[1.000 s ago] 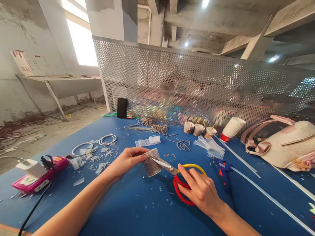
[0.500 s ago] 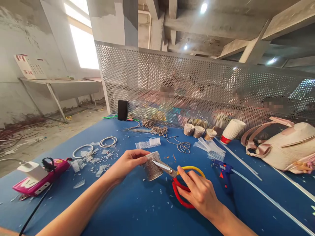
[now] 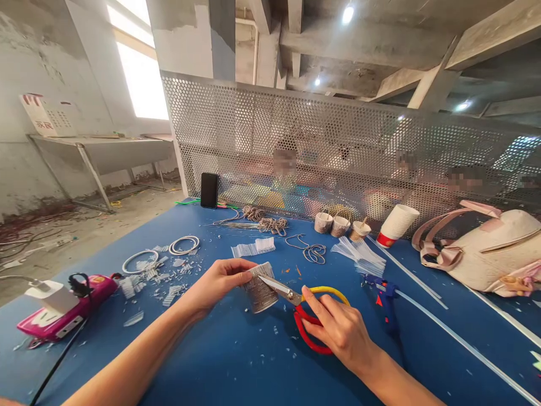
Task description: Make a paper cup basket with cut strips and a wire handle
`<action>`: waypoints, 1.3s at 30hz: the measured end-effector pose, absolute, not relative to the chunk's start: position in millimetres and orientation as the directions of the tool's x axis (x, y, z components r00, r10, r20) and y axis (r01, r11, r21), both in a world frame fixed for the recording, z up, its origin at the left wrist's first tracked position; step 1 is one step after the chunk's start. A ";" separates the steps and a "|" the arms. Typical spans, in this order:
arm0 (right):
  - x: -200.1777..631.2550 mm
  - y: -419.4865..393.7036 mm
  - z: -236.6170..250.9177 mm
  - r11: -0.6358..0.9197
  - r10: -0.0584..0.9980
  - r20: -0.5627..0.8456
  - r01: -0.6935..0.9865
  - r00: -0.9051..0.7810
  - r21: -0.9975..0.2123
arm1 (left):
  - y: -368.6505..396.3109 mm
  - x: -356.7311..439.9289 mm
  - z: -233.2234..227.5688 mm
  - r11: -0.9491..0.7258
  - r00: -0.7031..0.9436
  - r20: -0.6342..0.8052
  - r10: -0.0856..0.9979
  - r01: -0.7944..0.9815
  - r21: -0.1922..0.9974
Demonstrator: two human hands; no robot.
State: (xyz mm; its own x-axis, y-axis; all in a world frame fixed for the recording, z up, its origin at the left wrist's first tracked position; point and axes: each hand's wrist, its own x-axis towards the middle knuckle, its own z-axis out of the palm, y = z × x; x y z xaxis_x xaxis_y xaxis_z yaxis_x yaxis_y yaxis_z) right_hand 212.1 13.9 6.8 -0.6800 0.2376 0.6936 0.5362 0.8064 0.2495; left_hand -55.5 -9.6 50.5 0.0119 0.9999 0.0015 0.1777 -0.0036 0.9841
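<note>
My left hand (image 3: 231,277) grips a small paper cup (image 3: 262,294) wound with grey-brown cord, pinching it near its upper rim. The cup is tilted above the blue table (image 3: 236,361). In my right hand (image 3: 338,327) is a pair of scissors (image 3: 310,332) with one red and one yellow handle. Their blades point left and lie against or just in front of the cup's side; whether the tips touch the cord I cannot tell. The fingers of my right hand wrap the handles.
Behind the cup lie cord bundles (image 3: 273,226) and strips (image 3: 253,247). Three small cups (image 3: 323,222), stacked paper cups (image 3: 397,225) and a bag (image 3: 490,254) line the back right. A glue gun (image 3: 382,290) lies right, a power strip (image 3: 63,316) left. A perforated metal screen (image 3: 253,129) stands behind.
The view has shifted very slightly. My hands, the cup and the scissors keep nearly the same positions.
</note>
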 end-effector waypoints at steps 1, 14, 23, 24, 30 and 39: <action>212.0 14.1 6.7 0.807 0.235 0.694 0.535 -0.680 0.251 | -9.4 -55.6 50.1 -0.002 0.010 0.000 1.000 0.181 0.983; 212.5 14.7 -0.5 0.788 0.259 0.697 0.563 -0.669 0.248 | -7.4 -58.1 47.1 0.027 0.035 -0.032 0.999 0.139 0.990; 212.1 17.9 6.6 0.789 0.195 0.698 0.532 -0.690 0.306 | -7.7 -58.7 48.1 0.034 0.049 -0.041 0.998 0.130 0.991; 212.1 18.4 7.2 0.792 0.194 0.694 0.528 -0.693 0.306 | -7.8 -58.6 48.4 0.036 0.054 -0.043 0.998 0.125 0.991; 211.3 20.4 9.1 0.804 0.188 0.688 0.512 -0.701 0.302 | -7.5 -58.8 48.7 0.025 0.074 -0.035 0.997 0.124 0.992; 212.5 21.8 8.6 0.837 0.181 0.668 0.469 -0.722 0.280 | -6.6 -62.1 47.7 -0.002 0.116 -0.019 0.993 0.181 0.983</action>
State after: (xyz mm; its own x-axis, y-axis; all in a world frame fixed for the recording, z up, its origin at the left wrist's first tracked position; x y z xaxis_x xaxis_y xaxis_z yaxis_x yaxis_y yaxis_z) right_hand 212.5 21.8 8.6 -0.7219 0.1810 0.6679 0.4692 0.8375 0.2802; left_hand -62.1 -6.6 47.7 0.1164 0.9930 -0.0193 0.1810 -0.0021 0.9835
